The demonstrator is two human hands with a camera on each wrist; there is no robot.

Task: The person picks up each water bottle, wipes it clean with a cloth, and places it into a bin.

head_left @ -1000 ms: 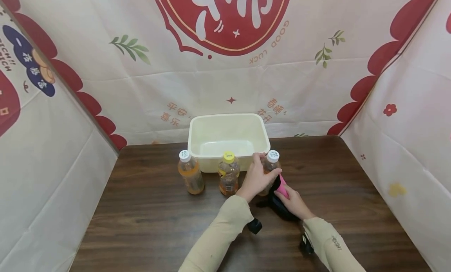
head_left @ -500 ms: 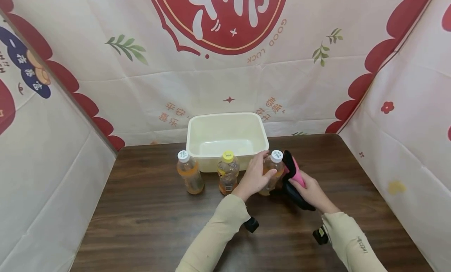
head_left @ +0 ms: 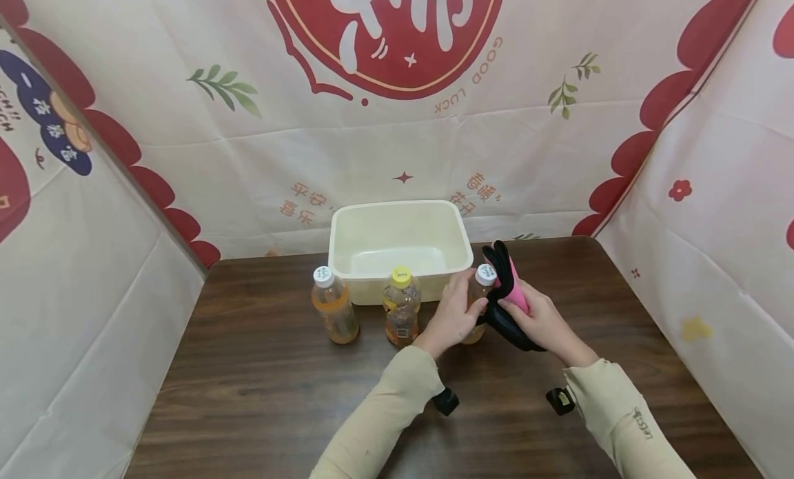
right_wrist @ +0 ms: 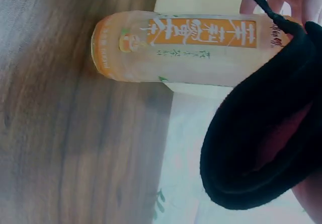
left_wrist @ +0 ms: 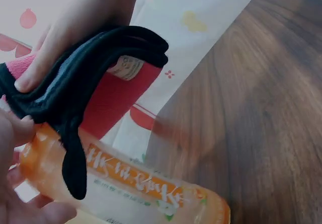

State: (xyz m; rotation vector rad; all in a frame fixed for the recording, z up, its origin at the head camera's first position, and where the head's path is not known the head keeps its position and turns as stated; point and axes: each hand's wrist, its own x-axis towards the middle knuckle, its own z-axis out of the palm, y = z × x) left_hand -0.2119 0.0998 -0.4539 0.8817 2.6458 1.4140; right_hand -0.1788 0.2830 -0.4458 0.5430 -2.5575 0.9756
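Note:
At the right of the bottle row, my left hand (head_left: 449, 320) grips the upper part of a white-capped bottle (head_left: 486, 275) with an orange label. The bottle (right_wrist: 201, 53) stands on the table. My right hand (head_left: 546, 324) holds a folded pink fabric piece (head_left: 516, 294) with thick black edging against the bottle's right side. In the left wrist view, the fabric piece (left_wrist: 115, 100) curves open, showing a pink inside, a small white tag (left_wrist: 127, 68) and a dangling black loop (left_wrist: 74, 171). The left thumb is right at its black edge. The fabric's exact kind is unclear.
A cream plastic bin (head_left: 366, 291) stands behind the bottles at the back of the brown table (head_left: 267, 396). Left of my hands are a yellow-capped bottle (head_left: 402, 310) and another white-capped bottle (head_left: 336, 310). Printed cloth walls (head_left: 372, 155) enclose the table's back and sides.
My right hand first moved right, away from the bottle, with the fabric piece, then brought it back left and up against the bottle. My left hand has stayed at the bottle.

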